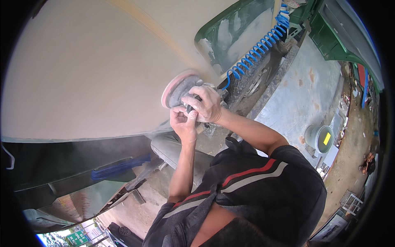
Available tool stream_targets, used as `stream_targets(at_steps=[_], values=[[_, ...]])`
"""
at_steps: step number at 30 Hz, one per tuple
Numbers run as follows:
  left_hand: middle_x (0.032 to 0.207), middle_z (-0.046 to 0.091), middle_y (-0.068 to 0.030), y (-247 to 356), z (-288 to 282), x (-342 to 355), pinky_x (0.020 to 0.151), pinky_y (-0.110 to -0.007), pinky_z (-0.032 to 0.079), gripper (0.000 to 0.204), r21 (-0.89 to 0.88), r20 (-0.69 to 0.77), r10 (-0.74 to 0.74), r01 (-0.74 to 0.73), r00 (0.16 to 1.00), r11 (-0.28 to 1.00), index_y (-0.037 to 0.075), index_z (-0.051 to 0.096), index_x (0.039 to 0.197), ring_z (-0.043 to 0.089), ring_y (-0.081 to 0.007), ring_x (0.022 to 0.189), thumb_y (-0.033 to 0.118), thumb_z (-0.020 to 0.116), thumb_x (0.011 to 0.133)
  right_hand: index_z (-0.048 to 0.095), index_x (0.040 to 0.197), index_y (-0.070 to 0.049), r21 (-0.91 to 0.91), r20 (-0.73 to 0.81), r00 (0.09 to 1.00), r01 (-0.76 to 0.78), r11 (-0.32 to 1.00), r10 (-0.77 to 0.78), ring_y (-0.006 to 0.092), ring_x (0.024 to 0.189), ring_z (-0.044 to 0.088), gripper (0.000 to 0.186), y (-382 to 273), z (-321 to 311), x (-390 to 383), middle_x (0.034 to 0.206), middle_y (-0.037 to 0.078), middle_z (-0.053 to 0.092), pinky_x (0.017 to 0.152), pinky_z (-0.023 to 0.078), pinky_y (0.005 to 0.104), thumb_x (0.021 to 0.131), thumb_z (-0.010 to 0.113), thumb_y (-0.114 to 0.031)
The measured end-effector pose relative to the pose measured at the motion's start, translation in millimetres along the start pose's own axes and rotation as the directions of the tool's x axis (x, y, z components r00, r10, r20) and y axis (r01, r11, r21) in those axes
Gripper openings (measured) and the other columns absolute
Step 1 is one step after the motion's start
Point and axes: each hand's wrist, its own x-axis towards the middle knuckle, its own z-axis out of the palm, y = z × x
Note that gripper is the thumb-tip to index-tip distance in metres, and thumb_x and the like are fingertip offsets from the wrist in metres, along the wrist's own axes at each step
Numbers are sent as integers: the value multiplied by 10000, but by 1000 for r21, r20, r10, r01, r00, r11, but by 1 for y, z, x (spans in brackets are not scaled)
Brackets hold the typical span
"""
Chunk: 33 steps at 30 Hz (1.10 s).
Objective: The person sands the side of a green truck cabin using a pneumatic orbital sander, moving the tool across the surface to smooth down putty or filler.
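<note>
In the centre of the frame, a dusty round sander meets a pale panel; the right hand grips it. The left hand is curled just below; whether it grips, I cannot tell. At the right, a bucket shows a dark round top with a yellow patch; lid or contents, unclear.

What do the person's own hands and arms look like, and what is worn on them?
The left hand and right hand wear no gloves, and the fingers look dusty. The forearms are bare. A short black sleeve belongs to a dark shirt with red and pale stripes.
</note>
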Motion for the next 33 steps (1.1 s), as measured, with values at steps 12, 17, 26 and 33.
stream_targets(at_steps=[12,17,26,33], values=[[1104,634,-66,-28,-7,-13,880,-298,512,366,-2,-46,6,-6,999,1000,72,514,1058,617,-142,991,101,834,883,693,1116,-212,-10,37,999,11,1000,-10,239,827,635,326,5,8,-34,1055,43,585,711,523,420,821,713,-351],[991,595,-24,73,16,14,824,-274,496,437,36,-165,293,-291,942,956,62,524,1070,610,-119,924,303,843,895,722,1090,-185,19,32,999,42,999,-42,234,821,631,292,-50,-3,91,1060,50,600,688,528,391,899,624,-383],[963,520,11,-43,-14,-37,804,-240,462,372,-59,-226,-3,-11,974,998,80,481,1081,532,-92,881,257,781,949,727,1095,-201,4,142,987,78,997,-78,223,801,621,285,-18,16,-34,1064,47,584,690,508,398,846,677,-332],[1002,551,-6,131,40,44,805,-247,461,444,-53,-202,381,-398,902,916,69,504,1057,549,-87,901,355,815,922,715,1040,-191,-18,-39,981,191,981,-192,203,769,620,297,-66,-10,175,1017,15,587,617,479,379,790,681,-348]])
